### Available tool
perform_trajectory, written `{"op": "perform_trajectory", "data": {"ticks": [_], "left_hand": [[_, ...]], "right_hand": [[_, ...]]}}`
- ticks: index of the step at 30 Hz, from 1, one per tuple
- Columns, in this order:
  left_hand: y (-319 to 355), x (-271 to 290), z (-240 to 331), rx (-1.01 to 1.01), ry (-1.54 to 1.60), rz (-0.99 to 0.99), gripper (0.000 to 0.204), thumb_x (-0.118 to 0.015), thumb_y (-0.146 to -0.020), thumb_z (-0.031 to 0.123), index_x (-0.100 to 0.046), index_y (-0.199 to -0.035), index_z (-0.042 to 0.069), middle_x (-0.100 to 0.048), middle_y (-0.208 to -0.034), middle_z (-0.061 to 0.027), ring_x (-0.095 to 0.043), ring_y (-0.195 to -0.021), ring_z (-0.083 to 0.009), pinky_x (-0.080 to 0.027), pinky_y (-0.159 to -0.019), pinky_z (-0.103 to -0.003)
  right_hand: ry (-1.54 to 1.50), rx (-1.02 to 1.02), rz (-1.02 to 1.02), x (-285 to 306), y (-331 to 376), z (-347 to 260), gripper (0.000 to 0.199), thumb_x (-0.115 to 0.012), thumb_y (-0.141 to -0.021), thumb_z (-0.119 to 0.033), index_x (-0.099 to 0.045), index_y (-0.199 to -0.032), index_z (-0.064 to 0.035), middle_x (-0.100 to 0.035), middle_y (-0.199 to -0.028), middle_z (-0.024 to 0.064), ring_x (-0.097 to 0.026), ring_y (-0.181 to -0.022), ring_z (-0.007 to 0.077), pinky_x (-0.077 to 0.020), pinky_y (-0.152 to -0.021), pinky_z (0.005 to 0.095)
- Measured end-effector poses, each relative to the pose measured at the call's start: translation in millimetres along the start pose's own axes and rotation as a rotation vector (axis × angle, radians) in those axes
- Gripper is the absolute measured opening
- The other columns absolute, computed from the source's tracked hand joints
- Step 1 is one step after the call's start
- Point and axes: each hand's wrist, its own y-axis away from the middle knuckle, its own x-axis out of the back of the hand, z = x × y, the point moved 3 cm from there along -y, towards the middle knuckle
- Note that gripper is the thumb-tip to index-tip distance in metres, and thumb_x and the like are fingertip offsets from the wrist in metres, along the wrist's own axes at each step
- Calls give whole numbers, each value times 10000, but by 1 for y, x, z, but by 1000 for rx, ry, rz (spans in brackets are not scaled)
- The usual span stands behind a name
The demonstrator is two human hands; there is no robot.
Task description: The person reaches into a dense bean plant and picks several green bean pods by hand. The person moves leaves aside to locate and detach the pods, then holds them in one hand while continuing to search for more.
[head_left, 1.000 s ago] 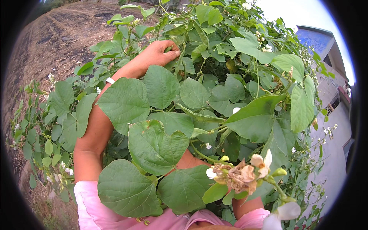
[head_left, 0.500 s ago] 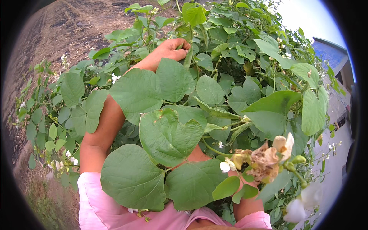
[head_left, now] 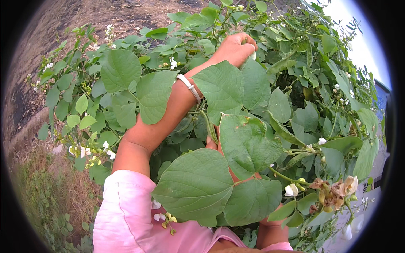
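Observation:
My left hand (head_left: pixel 238 47) reaches up into a leafy bean plant, a pale band (head_left: pixel 189 87) round its wrist. Its fingers are curled closed, with a bit of green inside the grip and a pale tip (head_left: pixel 253 55) just below; I cannot make out the whole of what they hold. Large leaves (head_left: pixel 192 181) cover most of my right hand (head_left: pixel 211 143), lower and nearer to me. Slender green bean pods (head_left: pixel 209 126) stick up between its visible fingers. Other flat green pods (head_left: pixel 287 130) hang among the foliage to the right.
White blossoms (head_left: pixel 85 151) dot the vines on the left. A withered brown flower cluster (head_left: pixel 333 189) juts out close at the lower right. Bare brown soil (head_left: pixel 80 21) spreads behind at the far left, dry grass (head_left: pixel 55 185) nearer. A blue structure (head_left: pixel 382 99) stands at the right edge.
In the picture, my left hand has shifted right and slightly up, away from the pod it was touching. The plant has shifted right too, and fingers of my right hand now show between leaves.

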Motion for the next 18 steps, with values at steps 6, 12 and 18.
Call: {"op": "perform_trajectory", "data": {"ticks": [6, 12, 18], "left_hand": [[9, 91, 59, -360, 76, 663, 112, -481, -912, 80, -560, -957, 15, -551, -743, -7, -472, -579, -73, -398, -520, -235], [55, 146, 39, -316, 242, 914, 86, -496, -911, 105, -554, -928, 44, -552, -737, 1, -509, -608, -83, -428, -540, -247], [139, 126, 55, -261, 417, 775, 102, -524, -915, 131, -565, -957, 48, -590, -796, -24, -566, -672, -100, -498, -614, -255]], "right_hand": [[40, -42, -26, 2, 1, -8, 221, -501, -900, -221, -517, -1018, -34, -605, -805, 140, -574, -773, 338, -445, -709, 424], [59, -7, -85, -6, -10, -18, 220, -500, -900, -222, -516, -1014, -34, -604, -798, 142, -573, -768, 343, -445, -704, 428], [78, -9, -121, -12, -7, -21, 219, -499, -900, -224, -515, -1009, -34, -602, -792, 144, -572, -763, 348, -446, -699, 431]]}}
